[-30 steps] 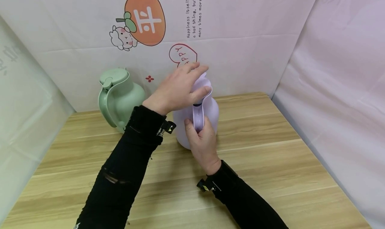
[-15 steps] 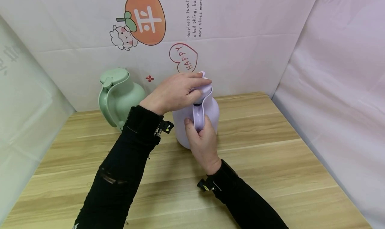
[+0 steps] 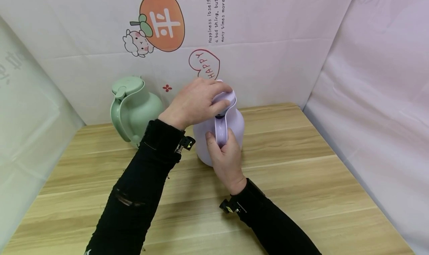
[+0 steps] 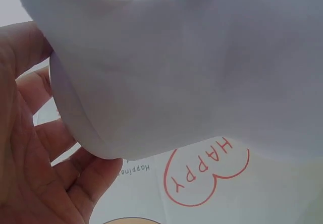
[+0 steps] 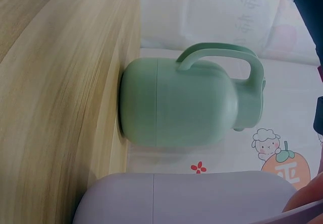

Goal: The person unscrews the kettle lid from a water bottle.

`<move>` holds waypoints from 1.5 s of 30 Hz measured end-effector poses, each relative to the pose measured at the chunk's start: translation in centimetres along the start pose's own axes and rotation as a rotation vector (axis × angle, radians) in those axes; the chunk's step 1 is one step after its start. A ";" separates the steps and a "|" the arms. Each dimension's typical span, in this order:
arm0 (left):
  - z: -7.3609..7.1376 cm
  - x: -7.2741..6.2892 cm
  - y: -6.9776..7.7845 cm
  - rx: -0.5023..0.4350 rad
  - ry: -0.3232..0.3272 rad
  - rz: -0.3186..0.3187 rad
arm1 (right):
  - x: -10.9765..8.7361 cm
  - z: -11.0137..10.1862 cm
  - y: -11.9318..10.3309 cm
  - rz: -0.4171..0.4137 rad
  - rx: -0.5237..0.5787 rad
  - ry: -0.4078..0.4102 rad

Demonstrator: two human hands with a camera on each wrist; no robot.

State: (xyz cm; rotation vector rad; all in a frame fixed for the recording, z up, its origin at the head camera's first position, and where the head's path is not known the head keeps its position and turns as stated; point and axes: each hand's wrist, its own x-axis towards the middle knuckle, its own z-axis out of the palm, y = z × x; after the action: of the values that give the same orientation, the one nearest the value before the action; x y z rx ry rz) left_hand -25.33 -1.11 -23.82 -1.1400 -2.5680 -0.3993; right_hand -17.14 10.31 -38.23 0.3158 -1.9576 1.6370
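A lilac vacuum jug point(image 3: 203, 147) stands upright on the wooden table. My left hand point(image 3: 196, 103) lies over its top, thumb and fingers curled round the lid point(image 3: 229, 96). From the left wrist view, fingertips point(image 4: 103, 176) bend against the rim of the lilac jug top, which fills much of that view. Lower down, my right hand point(image 3: 228, 163) grips the jug's handle point(image 3: 221, 131), thumb along its left side. The right wrist view catches the lilac body point(image 5: 197, 199) and a bit of the thumb point(image 5: 309, 192) at the corner.
A green vacuum jug point(image 3: 145, 110) of similar shape stands to the left, lid on, handle facing front left. Behind both hangs a white printed cloth point(image 3: 275, 61), with more cloth at either side. The wooden table point(image 3: 295, 180) extends towards the front.
My left hand's spread fingers have come down and curled round the lid. A small lilac tip at the back of the top now shows farther left. The right hand keeps its grip.
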 end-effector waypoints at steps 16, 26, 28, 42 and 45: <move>0.6 0.0 0.6 0.089 0.060 -0.116 | -0.1 0.0 0.1 0.006 -0.014 -0.007; 0.8 0.0 0.8 0.144 0.071 -0.149 | -0.1 0.0 0.0 0.005 -0.032 0.000; 0.8 0.0 0.8 0.158 0.074 -0.148 | -0.1 0.0 0.0 0.004 -0.037 0.003; 0.4 -0.1 1.3 0.291 0.030 -0.118 | 0.0 0.0 0.1 -0.009 -0.023 0.005; 0.3 -0.1 1.4 0.302 0.015 -0.110 | 0.0 0.0 0.1 -0.013 -0.017 0.009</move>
State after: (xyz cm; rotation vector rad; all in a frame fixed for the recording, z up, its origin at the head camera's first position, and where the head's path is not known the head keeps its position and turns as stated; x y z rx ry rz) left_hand -24.29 -0.19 -23.95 -0.8881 -2.5728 -0.0387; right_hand -17.23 10.32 -38.28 0.3140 -1.9577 1.6100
